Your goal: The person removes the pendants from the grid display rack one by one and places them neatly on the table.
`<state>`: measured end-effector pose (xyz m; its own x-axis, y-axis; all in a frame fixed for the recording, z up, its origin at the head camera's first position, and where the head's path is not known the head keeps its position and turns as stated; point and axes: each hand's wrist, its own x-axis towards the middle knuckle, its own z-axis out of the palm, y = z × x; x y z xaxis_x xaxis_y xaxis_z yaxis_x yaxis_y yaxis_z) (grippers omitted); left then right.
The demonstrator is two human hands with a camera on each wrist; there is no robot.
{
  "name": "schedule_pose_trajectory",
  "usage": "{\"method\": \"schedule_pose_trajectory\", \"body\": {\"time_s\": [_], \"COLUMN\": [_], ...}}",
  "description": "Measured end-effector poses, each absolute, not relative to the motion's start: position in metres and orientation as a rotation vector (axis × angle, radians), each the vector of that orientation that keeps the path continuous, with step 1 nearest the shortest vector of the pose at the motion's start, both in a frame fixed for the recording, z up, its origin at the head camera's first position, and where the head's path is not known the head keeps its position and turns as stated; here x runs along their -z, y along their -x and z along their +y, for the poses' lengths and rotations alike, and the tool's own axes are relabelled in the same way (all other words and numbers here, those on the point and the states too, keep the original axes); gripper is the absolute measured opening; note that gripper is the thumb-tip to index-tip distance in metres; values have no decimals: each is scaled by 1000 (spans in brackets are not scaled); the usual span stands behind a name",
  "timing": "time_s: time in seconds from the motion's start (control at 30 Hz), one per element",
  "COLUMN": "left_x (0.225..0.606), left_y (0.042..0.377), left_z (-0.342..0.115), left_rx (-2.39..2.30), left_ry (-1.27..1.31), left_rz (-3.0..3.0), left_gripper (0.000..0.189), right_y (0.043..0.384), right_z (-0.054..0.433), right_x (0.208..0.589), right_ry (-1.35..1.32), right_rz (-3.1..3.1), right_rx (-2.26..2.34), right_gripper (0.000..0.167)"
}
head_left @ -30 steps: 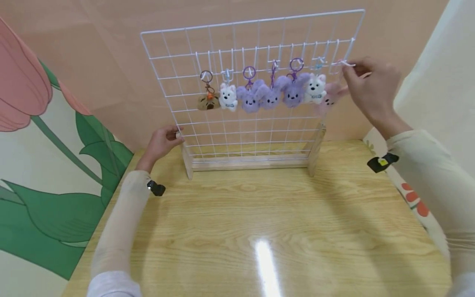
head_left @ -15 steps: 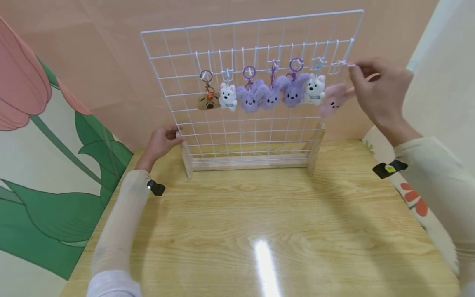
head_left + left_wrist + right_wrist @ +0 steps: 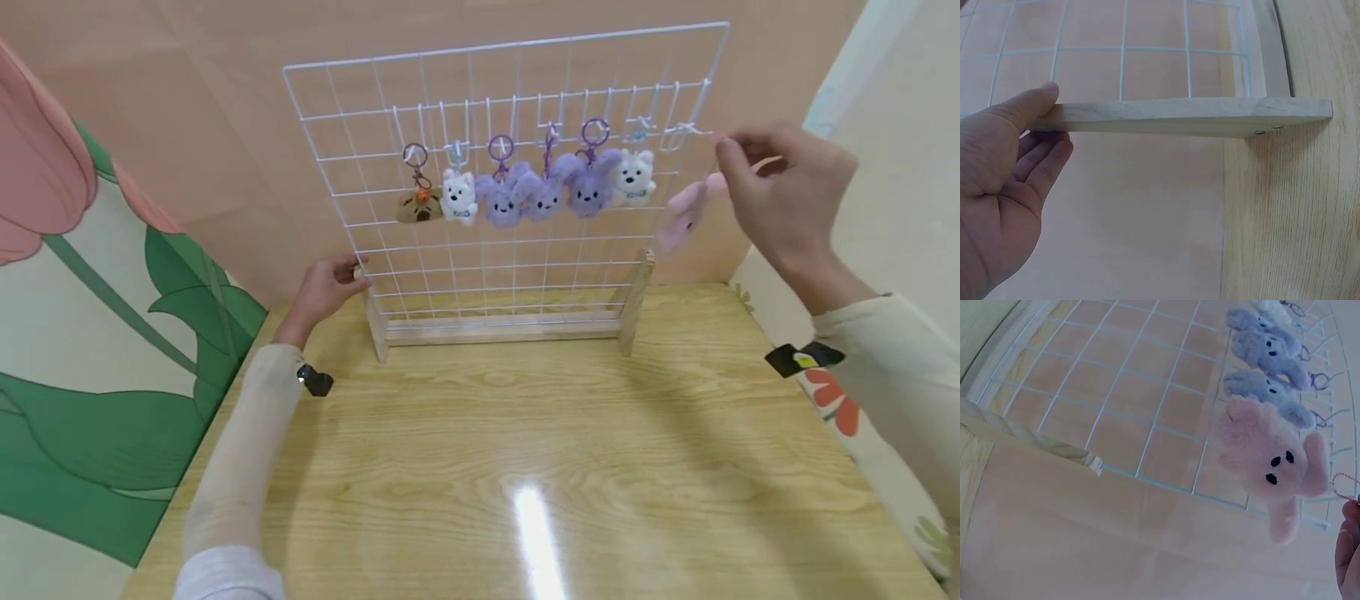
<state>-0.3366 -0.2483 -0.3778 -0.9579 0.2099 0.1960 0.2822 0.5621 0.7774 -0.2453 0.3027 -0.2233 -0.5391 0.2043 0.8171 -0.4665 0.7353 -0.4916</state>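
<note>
My left hand (image 3: pixel 326 292) grips the top of the wooden side post (image 3: pixel 1166 111) of a white wire grid rack (image 3: pixel 378 327), thumb on one face and fingers on the other. At the right, my right hand (image 3: pixel 798 196) pinches the thin pink bead chain (image 3: pixel 1342 477) of a pink plush bunny keychain (image 3: pixel 1266 450). The bunny dangles just off the rack's right side, apart from the bare end hook (image 3: pixel 681 132). Part of the right hand lies outside the right wrist view.
On the hooks hang a brown plush keychain (image 3: pixel 420 207), white dog plushes (image 3: pixel 459 198) and purple bunny plushes (image 3: pixel 588 190). The rack stands at the back of a wooden table (image 3: pixel 420 467), before a peach backdrop. A tulip-print panel (image 3: pixel 82 333) flanks the left side.
My right hand has moved right and slightly down, drawing the pink bunny keychain away from the end hook. The left hand stays on the post; the rack's upper right corner shifts slightly left.
</note>
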Motion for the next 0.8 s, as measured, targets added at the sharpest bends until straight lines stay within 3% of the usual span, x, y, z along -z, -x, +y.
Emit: {"method": "schedule_pose_trajectory", "body": {"time_s": [0.37, 0.8], "left_x": [377, 378], "left_y": [336, 336], "left_z": [-248, -246], "left_rx": [1321, 1293], "left_ry": [434, 416], "left_rz": [-2714, -2722], "left_gripper": [45, 44], "right_y": [214, 204], "right_z": [293, 310], "right_x": [239, 286], "right_ry": [-220, -282], "right_rz": [-2034, -2062], "right_rx": [-861, -828], "right_gripper": [25, 15]}}
